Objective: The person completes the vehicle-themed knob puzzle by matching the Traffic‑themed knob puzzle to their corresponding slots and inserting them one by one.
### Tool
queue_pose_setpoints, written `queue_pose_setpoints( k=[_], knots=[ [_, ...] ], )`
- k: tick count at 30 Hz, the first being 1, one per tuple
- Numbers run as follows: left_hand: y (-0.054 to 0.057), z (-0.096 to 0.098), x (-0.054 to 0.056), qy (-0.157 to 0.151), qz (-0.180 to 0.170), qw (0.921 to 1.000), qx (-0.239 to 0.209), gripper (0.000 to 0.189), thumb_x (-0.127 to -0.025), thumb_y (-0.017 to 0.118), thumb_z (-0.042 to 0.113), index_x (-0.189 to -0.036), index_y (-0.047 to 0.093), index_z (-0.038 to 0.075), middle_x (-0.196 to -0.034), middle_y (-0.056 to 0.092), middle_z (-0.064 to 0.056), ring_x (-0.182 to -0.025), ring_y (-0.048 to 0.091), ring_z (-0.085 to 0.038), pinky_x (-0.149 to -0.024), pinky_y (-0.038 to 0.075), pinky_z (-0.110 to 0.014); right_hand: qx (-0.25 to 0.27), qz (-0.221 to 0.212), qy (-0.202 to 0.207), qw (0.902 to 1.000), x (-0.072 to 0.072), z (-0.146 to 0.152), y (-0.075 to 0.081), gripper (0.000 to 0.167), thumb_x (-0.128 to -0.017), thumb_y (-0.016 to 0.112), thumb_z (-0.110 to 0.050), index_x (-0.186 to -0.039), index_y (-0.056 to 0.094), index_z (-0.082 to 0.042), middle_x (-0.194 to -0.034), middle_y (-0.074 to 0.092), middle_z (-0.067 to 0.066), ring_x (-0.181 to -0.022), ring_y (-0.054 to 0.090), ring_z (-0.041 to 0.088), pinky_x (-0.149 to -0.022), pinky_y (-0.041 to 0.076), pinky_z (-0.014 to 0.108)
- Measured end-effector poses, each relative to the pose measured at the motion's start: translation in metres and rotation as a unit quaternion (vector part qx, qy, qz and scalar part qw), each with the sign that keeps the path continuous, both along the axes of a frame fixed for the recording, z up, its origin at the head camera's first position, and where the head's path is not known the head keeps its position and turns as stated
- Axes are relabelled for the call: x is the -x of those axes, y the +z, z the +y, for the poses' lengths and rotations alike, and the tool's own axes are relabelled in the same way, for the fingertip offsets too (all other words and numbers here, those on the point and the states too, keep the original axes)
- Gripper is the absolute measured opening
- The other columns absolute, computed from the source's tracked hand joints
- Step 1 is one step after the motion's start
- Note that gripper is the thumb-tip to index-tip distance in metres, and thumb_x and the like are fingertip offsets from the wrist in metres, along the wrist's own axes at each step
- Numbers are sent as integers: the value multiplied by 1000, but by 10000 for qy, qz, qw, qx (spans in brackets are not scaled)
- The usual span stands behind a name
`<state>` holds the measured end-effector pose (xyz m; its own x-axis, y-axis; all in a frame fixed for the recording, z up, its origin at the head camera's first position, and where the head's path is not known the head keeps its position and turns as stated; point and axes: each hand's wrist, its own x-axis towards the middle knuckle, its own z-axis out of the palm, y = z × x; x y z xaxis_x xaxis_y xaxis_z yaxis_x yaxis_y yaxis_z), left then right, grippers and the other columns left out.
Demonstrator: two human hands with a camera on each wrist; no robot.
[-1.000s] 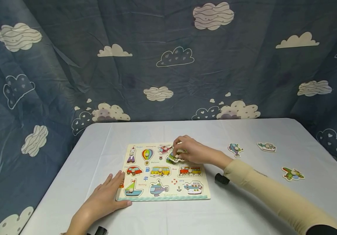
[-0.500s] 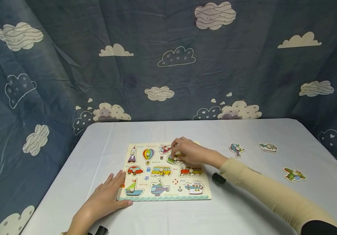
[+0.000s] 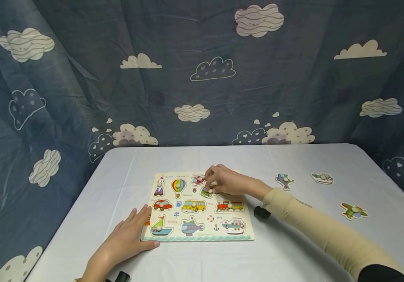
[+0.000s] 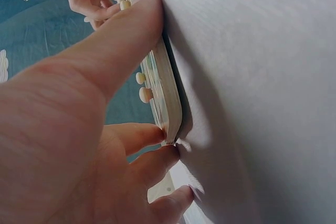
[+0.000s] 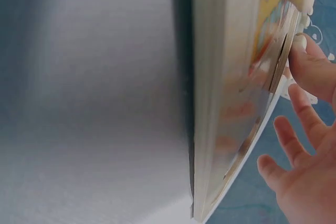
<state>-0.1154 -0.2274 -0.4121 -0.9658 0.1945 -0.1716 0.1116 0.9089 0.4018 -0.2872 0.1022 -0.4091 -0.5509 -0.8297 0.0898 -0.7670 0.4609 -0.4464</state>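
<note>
A wooden peg puzzle board (image 3: pixel 209 237) with vehicle pictures lies on the table. My right hand (image 3: pixel 230 181) pinches the knob of a green vehicle puzzle piece (image 3: pixel 206 193) at the board's upper right; the fingers hide part of it. In the right wrist view, the thumb (image 5: pixel 312 72) presses near a pale knob while other fingers spread out. My left hand (image 3: pixel 126 237) rests at the board's lower left, fingers extended along the left side and thumb by the front edge. The left wrist view shows that thumb (image 4: pixel 131 24) against the board's edge.
Right of the board lie three loose pieces: a blue one (image 3: pixel 284 181), a pale vehicle-like one (image 3: pixel 322 178) and a green airplane (image 3: pixel 354 211). A cloud-patterned curtain (image 3: pixel 209 129) hangs behind the white table (image 3: pixel 230 260).
The green puzzle piece, earlier held raised and askew over its picture, now sits lower in that spot. My right hand has shifted slightly left with it; my left hand stays at the board.
</note>
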Motion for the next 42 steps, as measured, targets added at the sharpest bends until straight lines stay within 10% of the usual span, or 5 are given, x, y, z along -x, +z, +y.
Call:
queue_pose_setpoints(
  k=[30, 42],
  knots=[
    [1, 1, 2, -35, 142, 9998, 111, 106, -72, 80, 58, -153, 34, 7, -157, 32, -14, -143, 23, -45, -105, 25, -69, -27, 105, 180, 9998, 5, 0, 1, 21, -91, 71, -7, -98, 75, -27, -118, 54, -3, -107, 43, 20, -89, 40, 39],
    [1, 0, 1, -24, 24, 10000, 19, 107, -73, 79, 58, -154, 32, 8, -158, 30, -13, -144, 21, -44, -105, 24, -70, 327, -595, -81, 9977, 8, 9, 1, 21, -94, 66, -6, -101, 75, -24, -132, 54, 6, -118, 41, 23, -94, 38, 44]
  ],
)
